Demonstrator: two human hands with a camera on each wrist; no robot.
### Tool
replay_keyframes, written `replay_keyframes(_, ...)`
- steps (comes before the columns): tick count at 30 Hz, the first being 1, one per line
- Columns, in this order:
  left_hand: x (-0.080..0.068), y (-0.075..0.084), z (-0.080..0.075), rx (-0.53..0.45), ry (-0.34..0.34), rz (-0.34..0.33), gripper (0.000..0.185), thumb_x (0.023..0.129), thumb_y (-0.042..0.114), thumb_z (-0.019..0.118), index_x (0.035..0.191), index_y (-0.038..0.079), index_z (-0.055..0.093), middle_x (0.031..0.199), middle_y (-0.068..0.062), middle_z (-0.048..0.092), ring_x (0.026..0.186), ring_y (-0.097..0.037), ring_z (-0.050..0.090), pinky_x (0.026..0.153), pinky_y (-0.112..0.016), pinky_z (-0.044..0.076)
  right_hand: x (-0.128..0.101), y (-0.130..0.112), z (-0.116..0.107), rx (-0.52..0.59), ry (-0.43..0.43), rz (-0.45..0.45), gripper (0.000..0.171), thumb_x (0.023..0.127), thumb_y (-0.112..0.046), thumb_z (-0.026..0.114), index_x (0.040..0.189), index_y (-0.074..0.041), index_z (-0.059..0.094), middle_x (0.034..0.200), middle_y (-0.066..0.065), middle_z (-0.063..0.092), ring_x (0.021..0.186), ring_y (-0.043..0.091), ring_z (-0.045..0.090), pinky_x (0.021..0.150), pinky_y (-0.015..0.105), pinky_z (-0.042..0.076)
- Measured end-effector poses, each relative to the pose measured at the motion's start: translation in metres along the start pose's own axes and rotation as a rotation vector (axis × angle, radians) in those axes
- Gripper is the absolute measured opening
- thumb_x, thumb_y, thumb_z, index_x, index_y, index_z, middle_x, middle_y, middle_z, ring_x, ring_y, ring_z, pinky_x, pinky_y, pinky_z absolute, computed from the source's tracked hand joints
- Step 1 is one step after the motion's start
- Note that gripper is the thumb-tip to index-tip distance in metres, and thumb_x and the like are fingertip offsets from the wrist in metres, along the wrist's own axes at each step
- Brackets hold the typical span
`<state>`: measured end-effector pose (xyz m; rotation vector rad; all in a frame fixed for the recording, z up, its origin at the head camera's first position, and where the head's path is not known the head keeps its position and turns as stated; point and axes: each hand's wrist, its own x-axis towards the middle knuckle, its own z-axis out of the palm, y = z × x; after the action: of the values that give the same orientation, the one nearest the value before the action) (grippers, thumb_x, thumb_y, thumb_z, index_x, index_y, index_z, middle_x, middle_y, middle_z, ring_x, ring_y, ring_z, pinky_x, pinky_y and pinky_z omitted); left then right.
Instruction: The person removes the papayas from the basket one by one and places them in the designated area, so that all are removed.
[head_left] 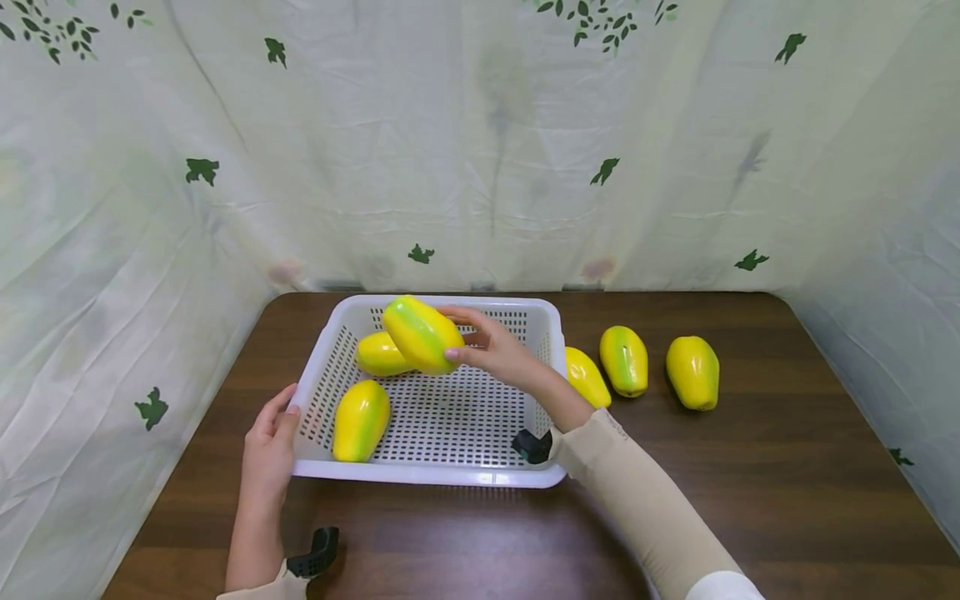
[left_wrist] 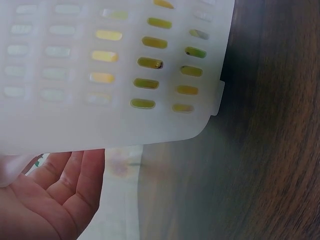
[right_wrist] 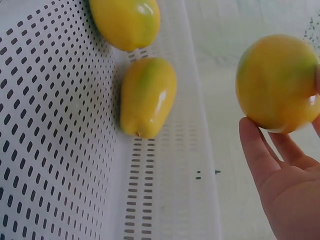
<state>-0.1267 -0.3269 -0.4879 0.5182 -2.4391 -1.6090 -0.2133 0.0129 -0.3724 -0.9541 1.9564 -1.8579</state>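
Note:
My right hand (head_left: 491, 346) holds a yellow-green papaya (head_left: 423, 333) between thumb and fingers, raised over the left part of a white perforated basket (head_left: 480, 477). In the right wrist view this papaya (right_wrist: 275, 82) is at the right, with the fingertips around its side. Two more papayas lie in the basket: one papaya (head_left: 362, 421) near the front left, and another papaya (head_left: 381, 354) behind it, partly hidden by the held one. At the basket's left rim my left hand (head_left: 270, 433) grips the edge. The left wrist view shows its fingers (left_wrist: 90, 175) by the rim.
To the basket's right, on the brown wooden table (head_left: 750, 492), lie a papaya (head_left: 587, 377) partly hidden by the basket and right arm, a second papaya (head_left: 624, 361) and a third papaya (head_left: 693, 372). A pale leaf-patterned curtain (head_left: 480, 167) surrounds the back and sides.

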Motion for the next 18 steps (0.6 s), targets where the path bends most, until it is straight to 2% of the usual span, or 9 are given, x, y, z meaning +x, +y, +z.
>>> replay_keyframes(1, -0.002, 0.003, 0.000, -0.013, -0.008, 0.000, 0.049, 0.090, 0.052, 0.038, 0.137, 0.037, 0.035, 0.124, -0.009, 0.048, 0.103, -0.024, 0.051, 0.076, -0.036, 0.048, -0.001, -0.004, 0.000, -0.002, 0.005, 0.000, 0.052, 0.087, -0.004, 0.057, 0.135, -0.007, 0.037, 0.133, 0.009, 0.041, 0.103, 0.027, 0.054, 0.080, 0.036, 0.047)
replay_keyframes(2, -0.002, 0.004, 0.000, -0.001, 0.000, 0.002, 0.049, 0.090, 0.052, 0.037, 0.136, 0.037, 0.035, 0.124, -0.009, 0.048, 0.102, -0.023, 0.051, 0.074, -0.033, 0.049, -0.003, -0.009, 0.000, -0.005, 0.009, 0.001, 0.052, 0.087, -0.002, 0.057, 0.135, -0.006, 0.037, 0.133, 0.010, 0.041, 0.103, 0.027, 0.053, 0.080, 0.036, 0.047)
replay_keyframes(4, -0.003, 0.006, 0.000, -0.005, -0.001, 0.007, 0.049, 0.090, 0.051, 0.038, 0.137, 0.036, 0.036, 0.124, -0.010, 0.048, 0.102, -0.024, 0.051, 0.073, -0.035, 0.049, -0.005, -0.015, 0.000, -0.009, 0.017, -0.002, 0.052, 0.087, -0.001, 0.056, 0.135, -0.003, 0.036, 0.132, 0.013, 0.041, 0.103, 0.028, 0.053, 0.080, 0.036, 0.047)
replay_keyframes(6, -0.003, 0.007, 0.000, -0.024, -0.011, 0.008, 0.050, 0.090, 0.050, 0.039, 0.137, 0.034, 0.035, 0.125, -0.013, 0.047, 0.103, -0.027, 0.050, 0.076, -0.042, 0.048, -0.007, -0.019, 0.000, -0.015, 0.024, -0.006, 0.052, 0.087, 0.000, 0.056, 0.135, -0.003, 0.036, 0.131, 0.014, 0.041, 0.102, 0.028, 0.053, 0.079, 0.035, 0.047)
replay_keyframes(8, 0.000, 0.000, 0.001, -0.001, 0.011, 0.012, 0.050, 0.089, 0.052, 0.039, 0.137, 0.036, 0.036, 0.123, -0.010, 0.049, 0.102, -0.025, 0.051, 0.073, -0.036, 0.049, -0.008, -0.022, 0.000, -0.026, 0.039, -0.020, 0.051, 0.087, 0.000, 0.056, 0.135, -0.003, 0.036, 0.130, 0.014, 0.041, 0.101, 0.028, 0.054, 0.079, 0.035, 0.048)
replay_keyframes(10, 0.002, -0.005, 0.001, 0.008, 0.011, 0.019, 0.050, 0.089, 0.053, 0.038, 0.136, 0.038, 0.035, 0.123, -0.008, 0.049, 0.102, -0.024, 0.051, 0.074, -0.037, 0.049, -0.010, -0.023, -0.002, -0.030, 0.058, -0.032, 0.051, 0.087, -0.001, 0.056, 0.134, -0.003, 0.037, 0.129, 0.013, 0.042, 0.100, 0.028, 0.054, 0.078, 0.036, 0.048)
replay_keyframes(13, 0.000, -0.002, 0.002, 0.014, 0.027, 0.014, 0.049, 0.089, 0.054, 0.037, 0.135, 0.039, 0.036, 0.122, -0.007, 0.050, 0.100, -0.021, 0.052, 0.074, -0.033, 0.049, -0.013, -0.026, -0.005, -0.027, 0.079, -0.048, 0.051, 0.087, 0.000, 0.056, 0.134, -0.004, 0.036, 0.129, 0.012, 0.041, 0.101, 0.029, 0.053, 0.079, 0.037, 0.048)
replay_keyframes(16, -0.015, 0.024, 0.002, -0.010, 0.022, -0.011, 0.050, 0.090, 0.051, 0.038, 0.137, 0.033, 0.036, 0.122, -0.010, 0.049, 0.101, -0.023, 0.051, 0.076, -0.035, 0.048, -0.018, -0.029, -0.008, -0.005, 0.092, -0.046, 0.052, 0.087, 0.001, 0.055, 0.135, -0.005, 0.035, 0.130, 0.012, 0.040, 0.102, 0.029, 0.050, 0.079, 0.038, 0.047)
replay_keyframes(18, -0.026, 0.044, 0.001, -0.031, -0.001, -0.032, 0.049, 0.092, 0.047, 0.039, 0.138, 0.030, 0.035, 0.123, -0.014, 0.047, 0.103, -0.027, 0.050, 0.080, -0.041, 0.047, -0.021, -0.033, -0.010, -0.003, 0.105, -0.041, 0.053, 0.087, -0.001, 0.055, 0.136, -0.007, 0.035, 0.130, 0.011, 0.039, 0.102, 0.030, 0.050, 0.079, 0.039, 0.047)
